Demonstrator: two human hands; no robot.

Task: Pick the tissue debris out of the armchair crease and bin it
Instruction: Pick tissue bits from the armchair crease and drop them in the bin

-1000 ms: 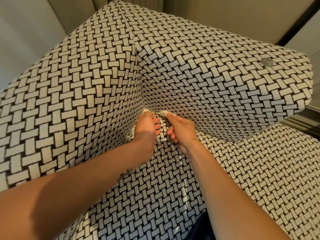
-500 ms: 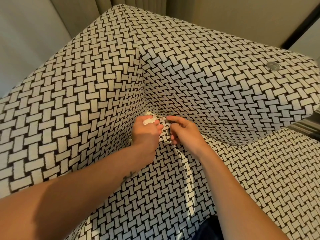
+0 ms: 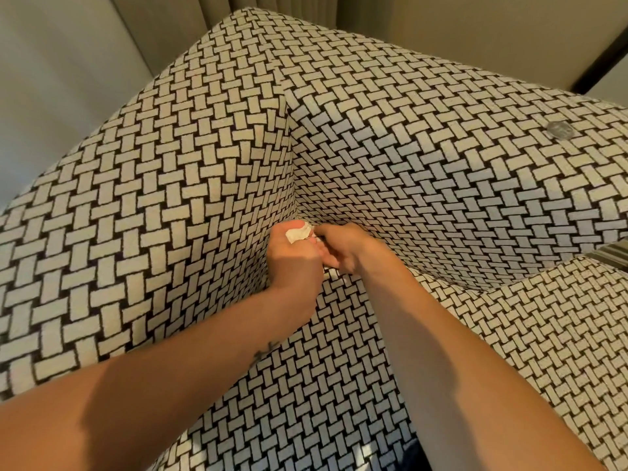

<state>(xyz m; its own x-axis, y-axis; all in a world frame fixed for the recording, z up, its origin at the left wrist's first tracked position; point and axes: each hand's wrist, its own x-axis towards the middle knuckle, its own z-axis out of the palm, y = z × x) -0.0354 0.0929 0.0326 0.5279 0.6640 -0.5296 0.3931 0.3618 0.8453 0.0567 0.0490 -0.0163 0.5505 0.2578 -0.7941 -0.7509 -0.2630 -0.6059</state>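
In the inner corner of the basket-weave armchair (image 3: 441,185), where two upright padded walls meet the seat cushion (image 3: 339,368), the left hand (image 3: 294,263) curls round a white tissue scrap (image 3: 298,233) right at the crease. The right hand (image 3: 351,249) is curled with its fingertips at the scrap, but whether it grips anything cannot be told. The walls hem both hands in ahead and to the left, leaving room upward and back over the seat.

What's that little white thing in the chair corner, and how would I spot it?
Take the armchair in black-and-cream basket-weave cloth and follow its inner corner down to the seat. There the left hand grips the tissue scrap, close beside the right hand. It is the only plain, crumpled white patch amid the pattern.
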